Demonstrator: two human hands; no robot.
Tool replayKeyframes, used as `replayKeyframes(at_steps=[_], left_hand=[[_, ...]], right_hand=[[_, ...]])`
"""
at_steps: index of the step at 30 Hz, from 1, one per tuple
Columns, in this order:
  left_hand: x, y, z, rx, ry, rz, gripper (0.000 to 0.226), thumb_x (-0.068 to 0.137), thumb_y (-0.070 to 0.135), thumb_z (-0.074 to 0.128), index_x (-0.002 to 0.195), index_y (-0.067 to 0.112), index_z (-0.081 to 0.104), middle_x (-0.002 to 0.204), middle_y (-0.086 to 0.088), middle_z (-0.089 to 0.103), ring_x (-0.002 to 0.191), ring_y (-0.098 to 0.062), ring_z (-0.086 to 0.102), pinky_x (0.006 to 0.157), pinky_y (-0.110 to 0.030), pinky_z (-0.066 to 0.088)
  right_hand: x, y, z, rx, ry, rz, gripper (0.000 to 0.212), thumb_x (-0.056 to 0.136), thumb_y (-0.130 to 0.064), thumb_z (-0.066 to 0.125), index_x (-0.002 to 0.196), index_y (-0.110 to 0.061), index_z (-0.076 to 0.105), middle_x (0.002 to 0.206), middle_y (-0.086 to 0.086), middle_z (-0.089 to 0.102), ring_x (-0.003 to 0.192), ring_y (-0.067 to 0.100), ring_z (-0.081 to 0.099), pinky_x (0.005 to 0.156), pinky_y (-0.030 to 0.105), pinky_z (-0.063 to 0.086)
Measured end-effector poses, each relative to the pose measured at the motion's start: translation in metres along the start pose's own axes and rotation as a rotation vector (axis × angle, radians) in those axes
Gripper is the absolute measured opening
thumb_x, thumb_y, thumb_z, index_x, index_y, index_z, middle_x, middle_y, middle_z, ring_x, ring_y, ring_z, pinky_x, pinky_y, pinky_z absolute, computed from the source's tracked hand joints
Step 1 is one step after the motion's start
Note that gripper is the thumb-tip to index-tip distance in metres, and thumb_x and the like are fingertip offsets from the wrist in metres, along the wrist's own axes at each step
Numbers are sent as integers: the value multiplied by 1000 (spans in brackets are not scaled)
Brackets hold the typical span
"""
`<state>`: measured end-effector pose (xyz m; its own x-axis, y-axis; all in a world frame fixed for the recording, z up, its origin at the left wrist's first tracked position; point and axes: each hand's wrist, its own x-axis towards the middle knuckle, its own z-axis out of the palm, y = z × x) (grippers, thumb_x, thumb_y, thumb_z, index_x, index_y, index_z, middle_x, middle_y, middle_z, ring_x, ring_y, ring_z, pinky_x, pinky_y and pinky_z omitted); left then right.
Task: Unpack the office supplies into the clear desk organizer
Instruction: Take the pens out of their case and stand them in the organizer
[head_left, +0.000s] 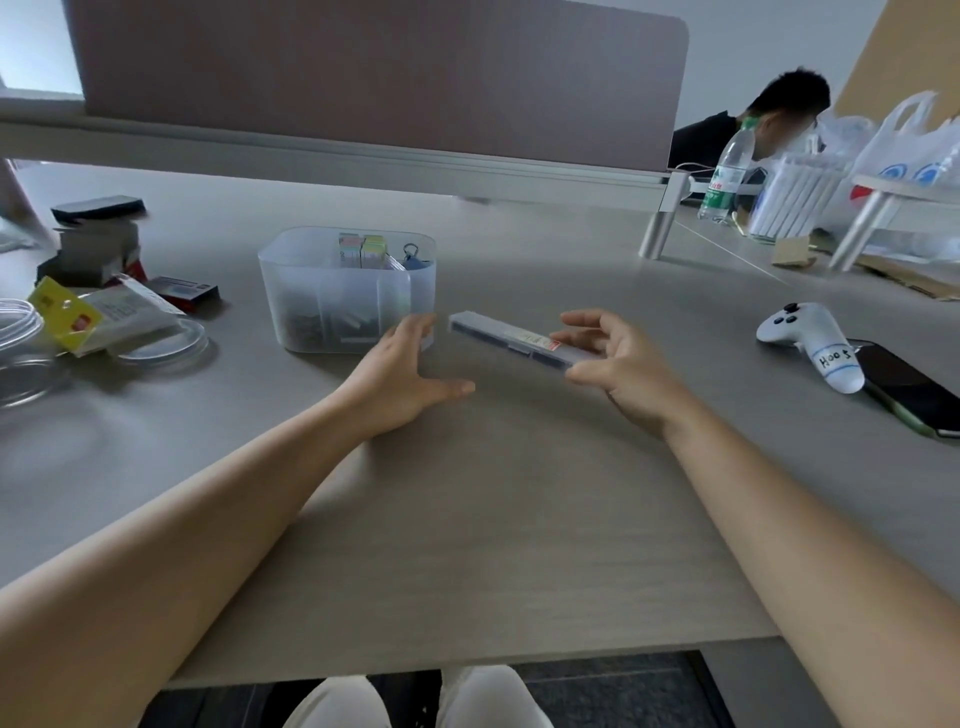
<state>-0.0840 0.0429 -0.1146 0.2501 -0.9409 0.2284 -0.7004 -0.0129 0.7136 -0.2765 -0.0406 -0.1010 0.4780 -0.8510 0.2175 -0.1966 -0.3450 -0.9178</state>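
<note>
The clear desk organizer (311, 280) stands on the desk left of centre, with coloured sticky notes (362, 250) and a blue binder clip (413, 259) in its back compartments and dark small items in the front one. My right hand (618, 366) grips one end of a long clear flat case (506, 338) with a red label, held just above the desk to the right of the organizer. My left hand (405, 376) is open with fingers spread, close to the organizer's front right corner and the case's far end, holding nothing.
Emptied packaging, a yellow-tagged packet (88, 317), small boxes (182, 291) and clear round lids (161, 348) lie at the left. A white game controller (810, 338) and a phone (909, 389) lie at the right. A partition, a water bottle (727, 171), plastic bags and a seated person are behind.
</note>
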Motion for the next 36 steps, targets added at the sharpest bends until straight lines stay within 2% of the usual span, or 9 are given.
replayKeyframes(at_steps=[4, 8, 11, 14, 16, 20, 24, 32, 36], left_hand=[[-11, 4, -11, -221, 59, -41, 66, 79, 21, 65, 134, 9, 33, 122, -4, 47, 106, -13, 45, 83, -18, 36], [-21, 2, -26, -355, 86, -42, 50, 75, 10, 68, 122, 3, 49, 100, -3, 53, 92, -14, 48, 73, -15, 39], [-27, -2, -37, -341, 155, -37, 52, 71, 7, 72, 117, 7, 50, 92, 5, 51, 84, -8, 48, 68, -11, 41], [-30, -9, -52, -438, 200, -79, 53, 70, 6, 71, 118, 10, 47, 94, 1, 50, 80, -6, 49, 64, -7, 44], [-33, -14, -64, -642, 173, -111, 48, 71, 0, 67, 114, 9, 47, 88, 0, 49, 78, -9, 50, 71, -15, 45], [-39, -23, -82, -859, 76, -154, 21, 77, -9, 55, 87, 9, 52, 83, -4, 53, 79, -14, 55, 68, -17, 54], [-38, -39, -88, -934, 104, -218, 19, 76, -8, 57, 84, 7, 50, 88, -8, 53, 80, -18, 60, 65, -23, 57], [-31, -59, -93, -906, 184, -248, 18, 77, -3, 59, 86, 7, 47, 85, -9, 52, 78, -20, 60, 69, -26, 56], [-31, -59, -94, -912, 171, -220, 21, 75, -7, 58, 86, 7, 47, 85, -9, 51, 79, -20, 59, 65, -23, 56]], right_hand=[[-22, -15, 17, 100, -200, -40, 39, 55, -5, 50, 90, -23, 54, 92, -4, 60, 84, 2, 57, 70, 6, 45], [-26, -26, 36, -46, -194, -118, 34, 68, 0, 66, 90, -23, 56, 93, -5, 60, 83, 4, 58, 77, 8, 44], [-24, -34, 55, -366, -161, -203, 28, 72, -13, 69, 92, -30, 58, 94, -6, 63, 95, 18, 59, 88, 31, 45], [-18, -42, 74, -453, -143, -286, 25, 76, -20, 67, 99, -22, 59, 92, -6, 60, 90, 15, 55, 78, 27, 40], [-12, -46, 85, -427, -147, -343, 22, 78, -19, 64, 99, -19, 59, 87, -5, 56, 82, 14, 51, 69, 24, 38], [-1, -48, 104, -391, -183, -390, 24, 74, -24, 57, 97, -17, 59, 88, 9, 64, 82, 23, 57, 72, 31, 43], [9, -42, 123, -472, -230, -486, 17, 83, -13, 58, 98, -9, 62, 87, 11, 65, 74, 20, 54, 59, 11, 35], [25, -31, 148, -538, -145, -726, 49, 82, -42, 37, 98, -5, 64, 79, 13, 69, 68, 28, 63, 63, 33, 45], [26, -26, 154, -572, -51, -840, 42, 82, -31, 40, 90, 1, 65, 68, 14, 69, 54, 27, 64, 47, 32, 52]])
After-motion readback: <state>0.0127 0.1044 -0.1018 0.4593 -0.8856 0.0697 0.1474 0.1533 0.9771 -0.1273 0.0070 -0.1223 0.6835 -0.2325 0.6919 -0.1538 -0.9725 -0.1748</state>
